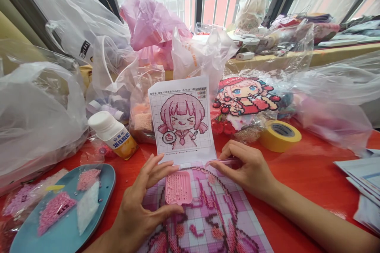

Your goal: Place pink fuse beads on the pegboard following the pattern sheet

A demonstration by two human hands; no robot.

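Observation:
Pink beads lie in grooves of a small pink tray [178, 187], which rests on the patterned pegboard [204, 213]. My left hand [138, 201] holds that tray between its thumb and fingers, at the left of the board. Above the board's top edge, my right hand [246, 166] pinches a thin pink tool [228, 162] whose tip points left. Dark and pink beads on the board form part of a face and hair. Behind it stands a printed chart [182, 126] of a pink-haired character.
Bead bags lie on a blue plate [105, 189] at the left. A white bottle [114, 134], a yellow tape roll [280, 136] and a finished bead figure [246, 97] stand behind. Plastic bags [50, 106] crowd the back; papers [362, 182] lie at right.

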